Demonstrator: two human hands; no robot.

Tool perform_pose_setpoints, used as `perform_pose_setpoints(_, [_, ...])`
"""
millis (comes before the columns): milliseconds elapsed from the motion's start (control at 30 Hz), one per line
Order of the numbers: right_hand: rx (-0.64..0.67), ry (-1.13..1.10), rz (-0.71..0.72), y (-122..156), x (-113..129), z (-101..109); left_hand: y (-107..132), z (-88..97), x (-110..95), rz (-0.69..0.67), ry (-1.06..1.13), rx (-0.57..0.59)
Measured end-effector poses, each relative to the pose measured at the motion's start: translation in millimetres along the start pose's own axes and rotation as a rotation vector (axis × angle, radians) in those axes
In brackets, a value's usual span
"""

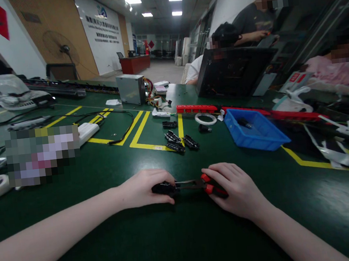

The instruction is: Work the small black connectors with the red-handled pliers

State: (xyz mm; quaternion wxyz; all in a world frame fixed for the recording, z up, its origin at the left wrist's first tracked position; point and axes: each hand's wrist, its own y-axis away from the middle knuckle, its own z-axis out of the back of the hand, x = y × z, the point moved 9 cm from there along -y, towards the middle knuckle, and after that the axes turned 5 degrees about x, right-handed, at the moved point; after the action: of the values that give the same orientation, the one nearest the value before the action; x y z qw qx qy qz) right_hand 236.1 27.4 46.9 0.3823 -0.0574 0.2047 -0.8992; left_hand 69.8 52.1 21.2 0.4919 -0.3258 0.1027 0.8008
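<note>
Low over the green table [180, 246], my left hand [143, 187] is closed around a small black plastic part [164, 188]. My right hand [235, 188] grips pliers [207, 184] with red and black handles. The plier jaws point left and reach the right end of the black part; whether they pinch it or only touch it I cannot tell. Beyond my hands lie several similar black parts [190, 142] in a loose group.
A blue tray [257, 142] with a dark piece inside stands right of the black parts. Behind are a white ring [205, 119], a red strip [196, 108] and a metal power supply box [131, 90]. A white power strip [88, 132] lies left. Other people sit and stand across the table.
</note>
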Motion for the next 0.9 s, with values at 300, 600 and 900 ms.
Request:
perform_pose_setpoints(300, [-0.016,0.013,0.042,0.2,6.7,3.5,-0.4,-1.4,2.8,0.033,-0.005,0.017])
perform_pose_setpoints(600, [-0.012,0.042,0.051,-1.6,9.0,3.0,-2.7,-1.7,-1.6,-0.015,-0.063,0.02])
perform_pose_setpoints(900, [0.017,0.042,0.038,0.8,11.2,1.4,-3.2,-1.6,-2.5,-0.011,-0.073,0.012])
